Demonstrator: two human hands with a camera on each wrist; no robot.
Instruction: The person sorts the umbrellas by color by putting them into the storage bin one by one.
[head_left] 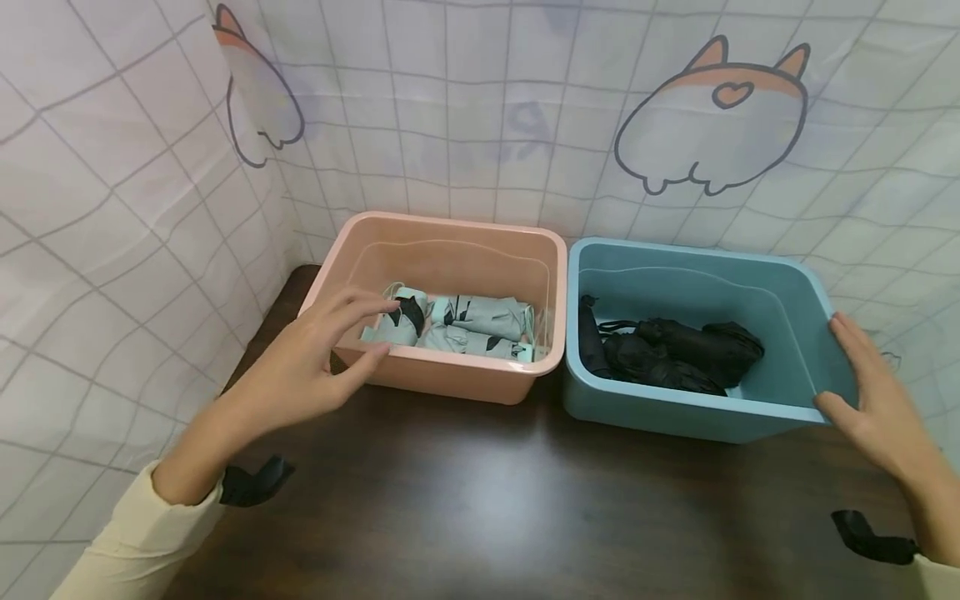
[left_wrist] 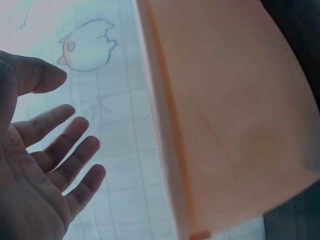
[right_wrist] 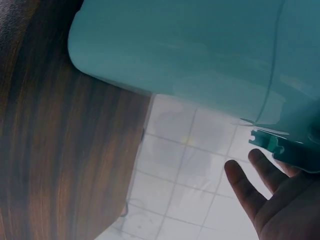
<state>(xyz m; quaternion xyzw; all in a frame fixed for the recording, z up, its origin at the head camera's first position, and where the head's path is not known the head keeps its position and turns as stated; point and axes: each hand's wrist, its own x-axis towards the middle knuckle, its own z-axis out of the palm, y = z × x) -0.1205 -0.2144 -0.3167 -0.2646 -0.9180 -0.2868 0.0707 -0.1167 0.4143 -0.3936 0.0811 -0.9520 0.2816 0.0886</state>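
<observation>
A pink bin holds several pale grey folding umbrellas with mint ends and dark patterns. My left hand hovers at its front left corner, fingers loosely spread and holding nothing. In the left wrist view, a gap shows between that hand and the bin wall. Beside it stands a blue bin with black folded bundles, seemingly umbrellas, inside. My right hand is at its right rim, thumb by the front corner, fingers extended along the outside. The right wrist view shows these fingers below the rim.
Both bins stand side by side on a dark wooden table. A white gridded cloth with cartoon animal drawings hangs close behind them and along the sides. Black straps sit at both wrists.
</observation>
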